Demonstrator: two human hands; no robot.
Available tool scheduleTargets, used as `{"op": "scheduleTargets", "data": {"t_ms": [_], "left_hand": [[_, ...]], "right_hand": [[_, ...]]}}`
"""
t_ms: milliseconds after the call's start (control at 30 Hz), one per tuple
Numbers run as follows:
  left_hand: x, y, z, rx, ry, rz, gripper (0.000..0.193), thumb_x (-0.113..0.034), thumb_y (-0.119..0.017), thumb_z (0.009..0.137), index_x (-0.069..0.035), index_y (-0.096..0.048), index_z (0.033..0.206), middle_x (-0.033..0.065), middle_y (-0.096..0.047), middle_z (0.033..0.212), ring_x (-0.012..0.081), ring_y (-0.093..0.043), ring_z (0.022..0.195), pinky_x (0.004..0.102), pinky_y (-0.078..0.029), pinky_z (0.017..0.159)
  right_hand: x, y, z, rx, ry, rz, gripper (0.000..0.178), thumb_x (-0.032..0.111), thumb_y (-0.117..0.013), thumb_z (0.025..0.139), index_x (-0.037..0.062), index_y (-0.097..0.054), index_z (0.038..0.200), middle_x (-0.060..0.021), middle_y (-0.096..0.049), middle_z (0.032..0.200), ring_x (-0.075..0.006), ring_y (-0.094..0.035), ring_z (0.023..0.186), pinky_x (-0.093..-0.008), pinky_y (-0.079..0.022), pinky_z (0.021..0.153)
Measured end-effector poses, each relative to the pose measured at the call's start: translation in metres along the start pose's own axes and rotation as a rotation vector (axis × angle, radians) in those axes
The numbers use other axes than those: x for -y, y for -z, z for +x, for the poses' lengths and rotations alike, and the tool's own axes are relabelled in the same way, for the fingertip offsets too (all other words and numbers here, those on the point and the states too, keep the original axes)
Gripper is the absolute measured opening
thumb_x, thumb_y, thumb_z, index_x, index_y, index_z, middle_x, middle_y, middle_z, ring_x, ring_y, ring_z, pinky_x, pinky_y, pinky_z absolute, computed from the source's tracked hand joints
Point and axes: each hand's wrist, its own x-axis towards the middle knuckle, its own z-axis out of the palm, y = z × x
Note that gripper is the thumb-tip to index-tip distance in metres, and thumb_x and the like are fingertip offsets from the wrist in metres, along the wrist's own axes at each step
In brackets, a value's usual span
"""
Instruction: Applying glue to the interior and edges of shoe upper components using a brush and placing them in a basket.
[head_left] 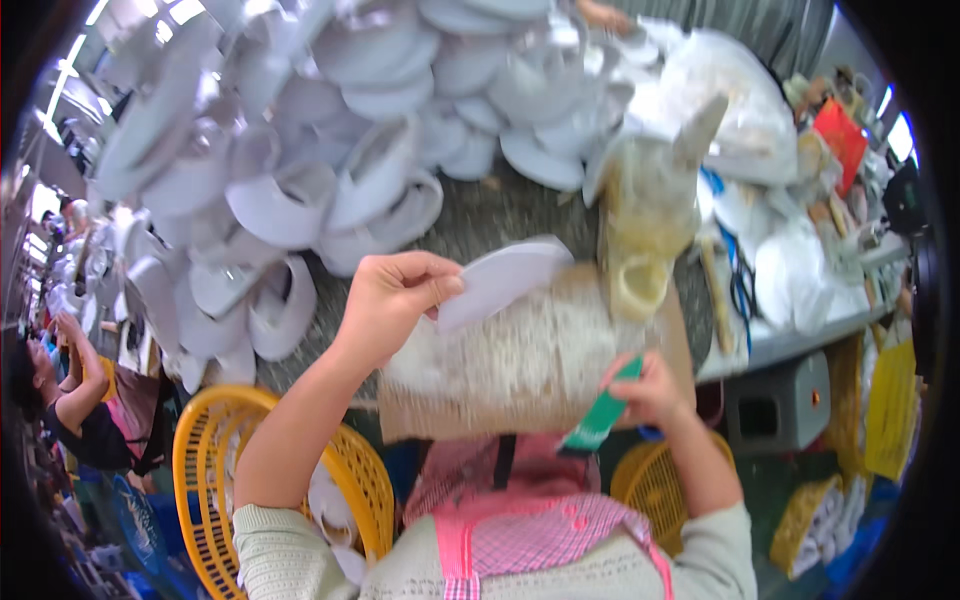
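Note:
My left hand (395, 300) pinches the near end of a white shoe insole (505, 283) between thumb and fingers, above the work surface. In my right hand (652, 390) is a green flat-handled tool (603, 412), its dark end pointing down toward my lap; its exact kind is blurred. Below both hands lies a cardboard sheet (500, 350), its middle crusted with white residue. A yellowed, glue-coated container (645, 215) stands at the far right edge of the cardboard, with an open round mouth at its near side.
White shoes (385, 180) are heaped across the far and left table. One yellow basket (225, 480) with white pieces stands at my left, another (640, 475) at my right. A grey stool (780, 405) is further right. Another person (85, 400) works at far left.

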Motion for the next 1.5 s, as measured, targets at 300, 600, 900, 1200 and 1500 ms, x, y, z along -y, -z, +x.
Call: {"op": "scheduleTargets", "data": {"t_ms": [300, 600, 900, 1200, 1500], "left_hand": [[-0.191, 0.081, 0.097, -0.14, -0.661, -0.555, 0.017, -0.009, -0.05, 0.084, 0.004, -0.053, 0.094, 0.0074, -0.057, 0.09, 0.0136, -0.053, 0.084, 0.0232, -0.043, 0.077], [-0.213, 0.184, 0.2, -0.919, -0.711, 0.114, 0.026, -0.014, -0.052, 0.083, 0.005, -0.049, 0.1, 0.0139, -0.055, 0.09, 0.0225, -0.052, 0.09, 0.0295, -0.044, 0.072], [-0.172, 0.134, 0.16, -0.91, -0.537, -0.708, 0.031, -0.01, -0.059, 0.078, -0.001, -0.042, 0.102, 0.0092, -0.051, 0.072, 0.0181, -0.051, 0.05, 0.0256, -0.04, 0.044], [-0.04, 0.108, -0.039, -0.803, -0.51, 0.258, 0.026, -0.019, -0.059, 0.08, -0.01, -0.053, 0.104, 0.0069, -0.061, 0.084, 0.0138, -0.059, 0.07, 0.0251, -0.047, 0.067], [0.277, 0.182, -0.369, -0.714, 0.829, 0.863, 0.029, -0.017, -0.054, 0.071, -0.006, -0.059, 0.098, 0.0156, -0.061, 0.09, 0.0309, -0.058, 0.085, 0.0381, -0.045, 0.074]], "right_hand": [[-0.019, -0.002, -0.001, -0.144, 0.209, 0.254, 0.012, 0.001, -0.06, 0.072, -0.0061, -0.058, 0.082, -0.0109, -0.061, 0.071, -0.0129, -0.057, 0.051, -0.0196, -0.046, 0.04], [-0.023, -0.008, 0.001, -0.206, 0.343, 0.28, 0.012, -0.001, -0.059, 0.071, -0.0069, -0.057, 0.082, -0.0121, -0.06, 0.07, -0.0146, -0.057, 0.051, -0.0217, -0.047, 0.041], [-0.028, -0.002, -0.008, -0.213, 0.322, 0.233, 0.012, 0.0, -0.059, 0.072, -0.0064, -0.057, 0.082, -0.0119, -0.06, 0.072, -0.0148, -0.058, 0.052, -0.023, -0.047, 0.042], [-0.043, 0.01, -0.015, -0.324, 0.72, 0.219, 0.017, 0.01, -0.057, 0.076, -0.001, -0.049, 0.086, -0.0115, -0.054, 0.07, -0.0157, -0.051, 0.047, -0.024, -0.042, 0.041], [-0.061, 0.004, 0.006, -0.322, 0.611, 0.083, 0.02, 0.013, -0.049, 0.084, -0.0024, -0.05, 0.097, -0.0097, -0.053, 0.081, -0.016, -0.051, 0.062, -0.0243, -0.04, 0.049]]}}
